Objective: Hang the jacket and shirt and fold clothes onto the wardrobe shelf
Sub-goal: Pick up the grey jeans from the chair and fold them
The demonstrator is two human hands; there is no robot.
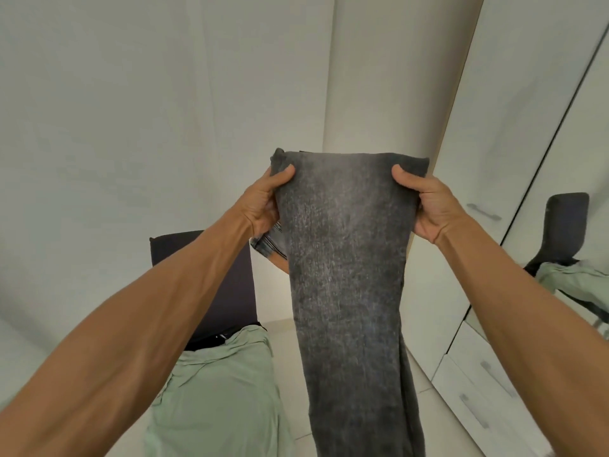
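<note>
Now, green garment (214,390): lies crumpled on the chair seat, lowest and nearest, likely parked there until its turn.
Jeans (349,258): hang full length in the air between the two hands, beside the chair and on no shelf yet. They are probably raised so the legs drop straight before folding.
Left hand (263,199): clamped on one upper corner, thumb pressed on the front face, fingers hidden behind the cloth.
Right hand (431,209): pinches the other corner the same way. The hands are spread, seemingly to keep the top edge taut.
Chair (204,275): dark back upright near the wall, serving as a staging spot.
Wardrobe (494,127): at the right, doors closed, so the shelf is out of sight and a door would need opening.
Mirror (580,166): reflects chair and garment.
</note>
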